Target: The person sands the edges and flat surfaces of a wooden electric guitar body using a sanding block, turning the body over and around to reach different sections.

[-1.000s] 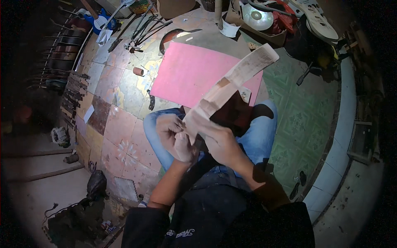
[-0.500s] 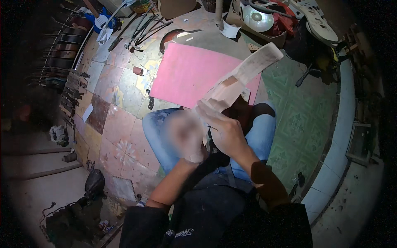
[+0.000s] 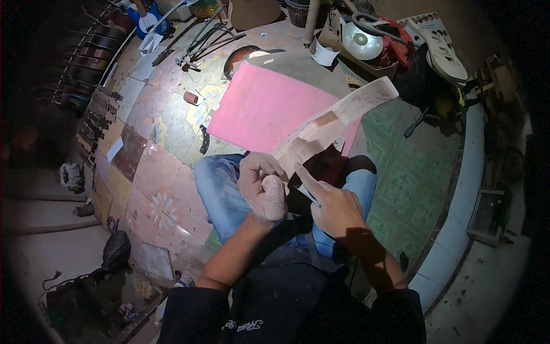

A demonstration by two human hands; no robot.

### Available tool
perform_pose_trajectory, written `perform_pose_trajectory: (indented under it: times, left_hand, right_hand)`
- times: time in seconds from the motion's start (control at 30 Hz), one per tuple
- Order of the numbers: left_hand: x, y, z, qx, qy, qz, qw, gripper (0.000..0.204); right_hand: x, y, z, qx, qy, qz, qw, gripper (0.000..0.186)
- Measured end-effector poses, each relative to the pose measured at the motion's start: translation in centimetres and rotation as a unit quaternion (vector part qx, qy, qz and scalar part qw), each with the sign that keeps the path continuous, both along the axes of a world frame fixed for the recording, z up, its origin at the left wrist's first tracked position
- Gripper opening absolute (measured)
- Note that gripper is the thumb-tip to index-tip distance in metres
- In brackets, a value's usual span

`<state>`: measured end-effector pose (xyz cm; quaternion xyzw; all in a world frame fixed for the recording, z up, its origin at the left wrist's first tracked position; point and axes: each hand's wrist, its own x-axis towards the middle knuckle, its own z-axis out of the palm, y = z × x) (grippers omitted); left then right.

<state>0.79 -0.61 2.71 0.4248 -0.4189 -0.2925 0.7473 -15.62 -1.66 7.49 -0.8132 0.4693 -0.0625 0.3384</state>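
A long pale strip [image 3: 344, 114], dusty and marked with brown patches, slants up and right from my hands. Its kind is not clear. My left hand [image 3: 263, 186], coated in pale dust, is closed with curled fingers at the strip's near end. Close on the right, my right hand [image 3: 335, 203] stretches its index finger to the strip's near edge. Its other fingers are curled, and a thin whitish edge shows at them; the rest of that thing is hidden. Under the strip, between my knees, lies a dark reddish-brown surface [image 3: 326, 166], mostly covered.
A pink board [image 3: 258, 103] lies ahead on the tiled floor. Beyond it are a sunburst curved piece [image 3: 238, 57], metal rods [image 3: 209, 40] and a box [image 3: 378, 67] of parts. Several guitar bodies [image 3: 91, 57] line the left. A brown roll [image 3: 191, 98] sits left of the board.
My left hand, blurred before, now shows clearly with curled fingers. My right hand has slid down and right off the strip's near part, its index finger stretched out. The strip's far end has dropped slightly.
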Motion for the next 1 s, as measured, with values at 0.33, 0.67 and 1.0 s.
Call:
perform_pose_trajectory:
  times: [0.33, 0.67, 1.0]
  left_hand:
    - [-0.1, -0.5, -0.3, -0.034, -0.066, 0.021, 0.997, 0.034]
    - [0.1, -1.0, 0.2, -0.005, -0.023, 0.031, 0.999, 0.029]
    - [3.7, -3.9, -0.1, 0.05, -0.136, 0.136, 0.98, 0.027]
  right_hand:
    - [1.0, -1.0, 0.1, -0.085, 0.067, 0.005, 0.994, 0.076]
    - [1.7, -1.4, 0.3, -0.098, 0.067, 0.006, 0.993, 0.074]
    - [1.0, -2.7, 0.3, -0.064, -0.023, 0.006, 0.998, 0.069]
